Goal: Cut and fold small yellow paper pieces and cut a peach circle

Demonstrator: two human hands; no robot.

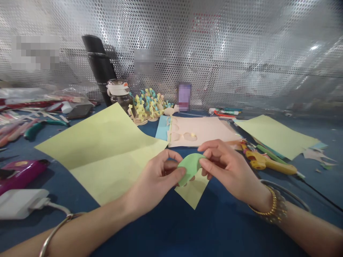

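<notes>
My left hand (158,178) and my right hand (225,167) both pinch a curved piece of mint-green paper (190,167) between fingers and thumbs. Below it, a pale yellow-green paper piece (194,192) sticks out, partly hidden by the green piece and my fingers. A large creased yellow-green paper sheet (99,150) lies just beyond my left hand. A peach paper sheet with rounded cut-outs (203,132) lies ahead of my hands. Close to my right hand rests a yellow hot glue gun (265,160).
A second yellow-green sheet (276,135) lies at right. Behind are a paper craft model (148,105), a black flask (99,67) and a jar (119,93). At left are green-handled scissors (40,125), a magenta case (21,175) and a white charger (21,203).
</notes>
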